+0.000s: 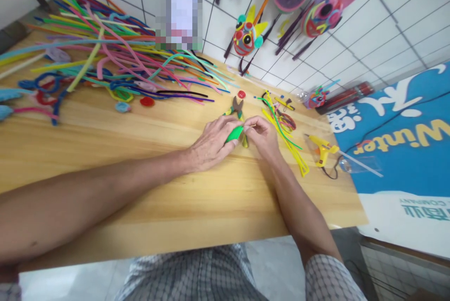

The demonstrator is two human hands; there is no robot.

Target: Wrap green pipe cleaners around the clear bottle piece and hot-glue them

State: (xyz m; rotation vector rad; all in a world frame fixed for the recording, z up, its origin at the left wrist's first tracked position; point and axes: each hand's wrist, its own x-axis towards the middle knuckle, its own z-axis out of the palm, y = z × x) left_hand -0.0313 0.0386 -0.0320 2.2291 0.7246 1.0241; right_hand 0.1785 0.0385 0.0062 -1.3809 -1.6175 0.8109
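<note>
- Midway between near and far edges of table [158, 207]: green piece [234, 134], long axis slanting toward right hand [263, 136].
- Left hand [213, 140]: thumb, fingers closed around it.
- Right hand: fingertips pinched at its tip.

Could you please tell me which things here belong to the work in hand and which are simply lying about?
In the work:
green piece, in the left hand; right hand at its end

Apparently just lying about:
pliers, partly hidden
glue gun
heap of pipe cleaners
red disc
</note>
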